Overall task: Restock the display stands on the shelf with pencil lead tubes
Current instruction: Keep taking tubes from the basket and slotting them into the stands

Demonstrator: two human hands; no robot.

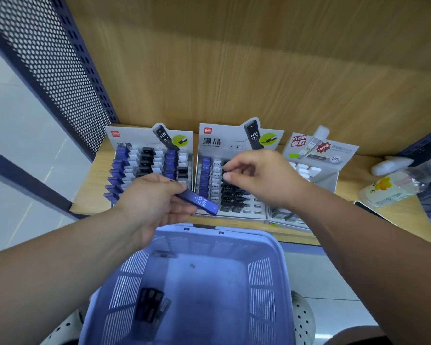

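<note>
My left hand (152,195) grips a blue pencil lead tube (199,201) marked HB 0.7, held slanted above the shelf's front edge. My right hand (256,175) hovers over the middle display stand (251,207), thumb and forefinger pinched close over its black tubes; I cannot tell whether they hold one. The left display stand (135,138) holds rows of blue, white and black tubes. A third stand (321,150) with white tubes sits to the right. A lavender basket (271,245) below holds a few black tubes (151,305).
A wooden shelf (383,215) carries the stands, backed by a wood panel. A clear plastic bottle (393,185) lies at the right, with a dark phone edge (373,211) near it. A perforated metal side panel (55,58) stands at the left.
</note>
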